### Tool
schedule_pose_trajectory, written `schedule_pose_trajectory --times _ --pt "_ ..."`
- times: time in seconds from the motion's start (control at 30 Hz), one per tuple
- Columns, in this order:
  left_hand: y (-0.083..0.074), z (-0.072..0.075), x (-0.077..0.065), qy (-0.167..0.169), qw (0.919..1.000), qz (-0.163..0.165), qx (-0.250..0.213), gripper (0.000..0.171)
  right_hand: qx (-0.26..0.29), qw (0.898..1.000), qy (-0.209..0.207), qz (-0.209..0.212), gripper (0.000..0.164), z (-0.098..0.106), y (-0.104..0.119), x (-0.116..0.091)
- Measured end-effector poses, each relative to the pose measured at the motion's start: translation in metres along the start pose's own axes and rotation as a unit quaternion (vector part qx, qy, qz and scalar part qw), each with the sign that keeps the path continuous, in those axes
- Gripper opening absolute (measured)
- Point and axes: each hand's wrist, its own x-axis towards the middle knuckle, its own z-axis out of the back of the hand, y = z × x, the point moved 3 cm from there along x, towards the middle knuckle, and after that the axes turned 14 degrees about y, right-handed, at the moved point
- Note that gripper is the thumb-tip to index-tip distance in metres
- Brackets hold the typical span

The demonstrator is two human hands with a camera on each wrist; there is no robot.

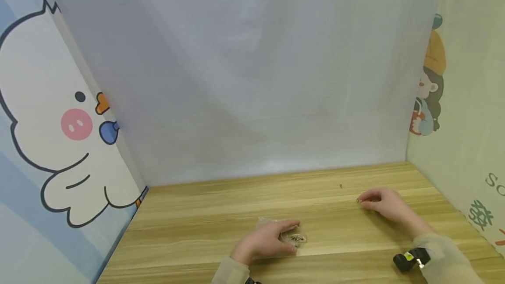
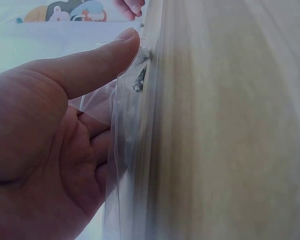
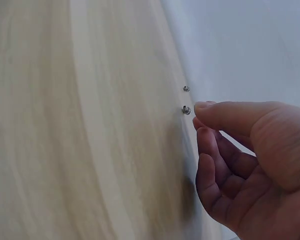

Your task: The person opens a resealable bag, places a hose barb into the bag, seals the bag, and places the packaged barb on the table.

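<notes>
My left hand (image 1: 270, 238) rests on a clear plastic bag (image 1: 301, 237), thumb and fingers spread apart. Small silvery metal pieces (image 2: 139, 82) show inside that bag, near the thumb tip. In the left wrist view the other fingers lie partly behind the clear film. Farther right, my right hand (image 1: 384, 204) reaches low over the table, fingers loosely bent. One small shiny metal piece (image 3: 186, 109) stands on the wood right beside the thumb and index fingertips, with a thin gap showing. A second such metal piece (image 1: 341, 186) stands a little beyond it.
The wood-grain table (image 1: 189, 231) ends at a pale cloth backdrop (image 1: 252, 78). A printed panel (image 1: 51, 100) rises along the left side and a greenish panel (image 1: 473, 100) along the right.
</notes>
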Motion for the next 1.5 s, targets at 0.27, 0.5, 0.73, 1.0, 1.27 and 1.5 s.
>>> schedule_pose_trajectory --times 0.27,0.5,0.73,1.0,1.27,1.5 --pt "0.000 0.001 0.000 -0.002 0.9999 -0.010 0.010 0.076 -0.005 1.000 0.002 -0.010 0.021 0.002 -0.008 0.007" --pt "-0.002 0.000 -0.001 -0.004 0.9999 -0.006 0.012 0.076 0.014 1.000 0.021 -0.009 0.025 -0.002 -0.016 0.016" --pt "-0.001 -0.001 -0.001 -0.004 1.0000 -0.004 0.006 0.076 0.006 0.999 0.034 -0.009 0.023 -0.003 -0.016 0.020" --pt "0.000 0.000 0.000 0.000 0.9999 -0.009 0.009 0.076 -0.003 0.999 0.039 -0.009 0.022 -0.004 -0.018 0.021" --pt "-0.001 0.000 0.000 0.002 1.0000 -0.006 0.005 0.076 -0.014 0.999 0.038 -0.011 0.021 -0.003 -0.016 0.022" --pt "-0.003 0.001 0.000 -0.001 1.0000 -0.006 0.006 0.076 -0.017 0.999 0.033 -0.014 0.015 -0.004 -0.016 0.022"
